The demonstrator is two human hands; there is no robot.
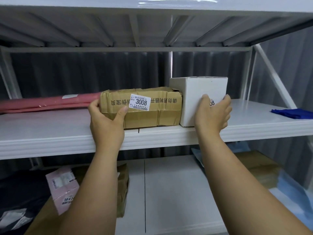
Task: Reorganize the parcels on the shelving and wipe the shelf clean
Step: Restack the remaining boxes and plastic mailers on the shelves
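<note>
So the white metal shelf (254, 128) takes up most of the view, with another deck right above it and a lower level underneath. On the middle level, a long flat pink parcel (47, 103) lies off to the left, its right end running behind the brown cardboard box (152, 114). That brown box sits near the front edge, pretty beat up and taped, with upside-down printing and a white sticker (140, 102) reading 3008. Touching its right end is a white box (198, 97), taller and standing upright, with its own sticker mostly covered.

The person's left hand (105, 122) is on the left end of the brown box, fingers curled round the far corner and thumb pressed on the front face, so it's gripping it. The right hand (212, 114) is laid against the front of the white box, fingers wrapping toward its right edge and thumb up on the face, holding it.

Way over on the right end of the shelf there's a blue cloth (293, 113), well apart from the boxes. Down on the lower level there's a pink package (61, 189) beside another brown carton (122, 189).
</note>
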